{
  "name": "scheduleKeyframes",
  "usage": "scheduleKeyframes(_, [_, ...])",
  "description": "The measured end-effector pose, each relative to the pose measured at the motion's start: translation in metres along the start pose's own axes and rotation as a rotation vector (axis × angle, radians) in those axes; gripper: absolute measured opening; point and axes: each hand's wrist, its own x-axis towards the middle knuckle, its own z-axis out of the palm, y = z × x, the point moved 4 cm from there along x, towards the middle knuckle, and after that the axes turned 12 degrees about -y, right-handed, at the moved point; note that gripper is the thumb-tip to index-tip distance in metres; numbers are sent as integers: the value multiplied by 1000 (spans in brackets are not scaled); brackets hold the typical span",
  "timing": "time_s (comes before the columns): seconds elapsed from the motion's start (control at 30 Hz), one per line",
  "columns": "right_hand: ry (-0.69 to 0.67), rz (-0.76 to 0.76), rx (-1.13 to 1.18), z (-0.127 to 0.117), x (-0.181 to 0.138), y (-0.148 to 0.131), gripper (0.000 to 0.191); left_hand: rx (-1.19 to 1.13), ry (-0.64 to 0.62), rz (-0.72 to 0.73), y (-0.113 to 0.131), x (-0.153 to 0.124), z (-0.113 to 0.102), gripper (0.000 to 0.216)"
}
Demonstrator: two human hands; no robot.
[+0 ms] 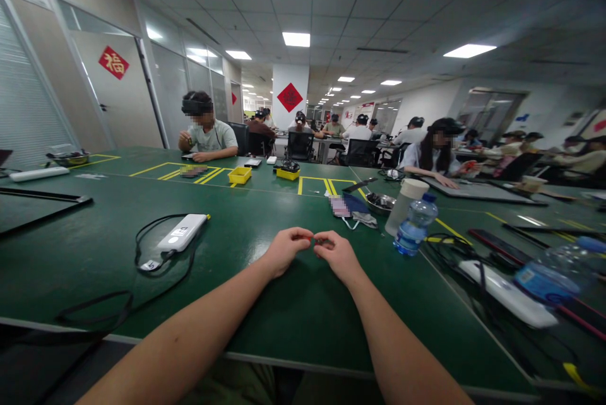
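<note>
My left hand (287,250) and my right hand (337,255) meet fingertip to fingertip above the green table (246,304). Each is closed in a pinch. Between the left thumb and forefinger shows a tiny red piece (310,238). At the right fingertips is a small dark reddish piece (319,241). Both are too small to name, and I cannot tell whether they are joined. The fingers hide most of them.
A white power bank (184,233) with a black cable lies left. To the right stand a pale bottle (406,206) and a water bottle (416,225). A metal bowl (379,203), fabric (362,211) and yellow trays (240,175) sit farther back. Other people sit around.
</note>
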Motion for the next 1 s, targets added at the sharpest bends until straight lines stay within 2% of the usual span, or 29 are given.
scheduleKeyframes(0.17, [16, -48, -3, -1, 0, -3, 35, -218, -22, -19, -5, 1, 1, 23])
scheduleKeyframes(0.4, [24, -88, -126, -1, -1, -7, 21, -244, -45, -42, -9, 1, 3, 21])
scheduleKeyframes(0.7, [60, -120, -204, -4, 0, -6, 23, -268, -40, -84, -12, 2, 4, 22])
scheduleKeyframes(1.0, [17, -93, -159, -2, -2, -9, 21, -294, -42, -61, -14, 2, 3, 19])
